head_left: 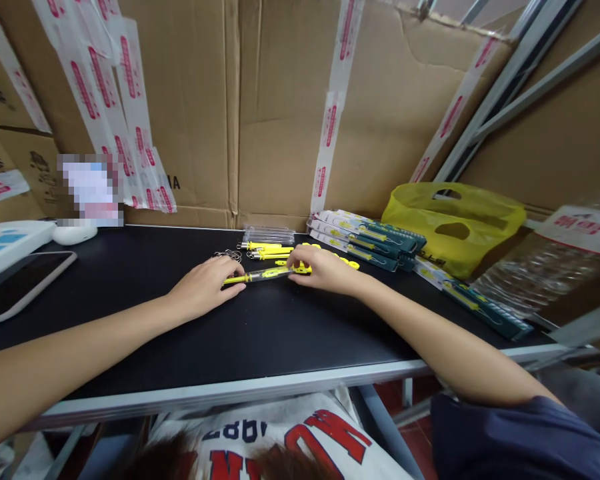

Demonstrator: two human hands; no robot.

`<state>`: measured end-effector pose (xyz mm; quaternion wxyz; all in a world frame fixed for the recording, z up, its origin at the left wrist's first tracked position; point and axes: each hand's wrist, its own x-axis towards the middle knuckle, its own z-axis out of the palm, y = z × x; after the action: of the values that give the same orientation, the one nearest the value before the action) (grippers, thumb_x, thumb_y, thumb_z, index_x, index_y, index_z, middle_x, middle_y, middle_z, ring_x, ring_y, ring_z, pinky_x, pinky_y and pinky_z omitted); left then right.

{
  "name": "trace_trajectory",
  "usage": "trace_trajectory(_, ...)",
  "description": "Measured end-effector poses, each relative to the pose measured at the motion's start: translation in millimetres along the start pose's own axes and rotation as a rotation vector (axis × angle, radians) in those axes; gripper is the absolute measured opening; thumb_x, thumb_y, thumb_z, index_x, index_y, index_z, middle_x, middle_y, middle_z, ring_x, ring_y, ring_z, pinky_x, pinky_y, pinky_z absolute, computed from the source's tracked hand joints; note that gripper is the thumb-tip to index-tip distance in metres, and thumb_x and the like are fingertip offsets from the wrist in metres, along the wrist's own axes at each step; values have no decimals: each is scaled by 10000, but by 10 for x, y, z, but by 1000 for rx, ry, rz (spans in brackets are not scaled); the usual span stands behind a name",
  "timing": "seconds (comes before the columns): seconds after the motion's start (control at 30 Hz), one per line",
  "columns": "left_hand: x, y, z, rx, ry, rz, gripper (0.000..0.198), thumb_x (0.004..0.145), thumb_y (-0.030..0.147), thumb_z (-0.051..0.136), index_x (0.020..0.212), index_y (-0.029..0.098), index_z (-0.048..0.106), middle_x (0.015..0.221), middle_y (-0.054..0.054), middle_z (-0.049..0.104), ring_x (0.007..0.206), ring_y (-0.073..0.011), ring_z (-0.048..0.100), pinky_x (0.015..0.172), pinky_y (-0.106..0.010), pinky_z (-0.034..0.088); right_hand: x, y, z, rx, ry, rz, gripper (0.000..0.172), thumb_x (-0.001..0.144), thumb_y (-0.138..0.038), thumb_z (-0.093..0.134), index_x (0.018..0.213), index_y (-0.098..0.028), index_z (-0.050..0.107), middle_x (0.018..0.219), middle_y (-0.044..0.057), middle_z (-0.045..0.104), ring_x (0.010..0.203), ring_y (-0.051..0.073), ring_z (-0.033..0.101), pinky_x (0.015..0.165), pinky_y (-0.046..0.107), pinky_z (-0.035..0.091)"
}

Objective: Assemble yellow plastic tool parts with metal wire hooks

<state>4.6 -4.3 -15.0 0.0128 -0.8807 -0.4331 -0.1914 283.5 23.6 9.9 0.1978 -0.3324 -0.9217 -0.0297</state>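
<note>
My left hand (211, 285) pinches the left end of a slim yellow rod with a transparent tube (266, 274), held level just above the black table. At the tube's right end the fingers of my right hand (316, 268) are closed on it, partly hiding that end. Behind the hands lie several yellow rods with metal hooked ends (266, 252). A small heap of metal rings or hooks (229, 255) rests behind my left fingers. Farther back is a row of transparent tubes (269, 235). Yellow flat pieces (351, 264) show beyond my right hand.
Printed slim boxes (367, 239) are stacked at the back right, with another box (485, 303) nearer. A yellow plastic bag (450, 220) and large transparent bottle (535, 267) stand beyond. Left is a phone (25, 287). Cardboard (275, 120) walls the table's (260, 340) rear.
</note>
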Motion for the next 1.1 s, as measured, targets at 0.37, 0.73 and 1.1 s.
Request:
trace_trajectory(0.37,-16,66,-24,-26,32,2,292,947,444,343,1077,231,496,1026,-29,533,837,-191,563,710,-309,431,12,71,-184,222,57,95,187,767,-302,639,871,-160,575,786,20,600,657,119,506,579,227,381)
trace_trajectory(0.73,-22,138,-73,-29,38,-21,309,942,462,329,1077,238,493,1059,-29,553,848,-197,574,685,-294,434,14,40,-248,258,43,111,217,762,-333,647,861,-152,579,773,18,599,646,118,516,569,234,377)
trace_trajectory(1.1,-13,95,-73,-206,73,19,311,916,456,387,1061,220,529,1026,-28,612,879,-200,572,753,-292,413,12,44,-258,624,72,114,277,718,-320,715,855,-158,536,723,-12,570,593,82,512,509,204,397)
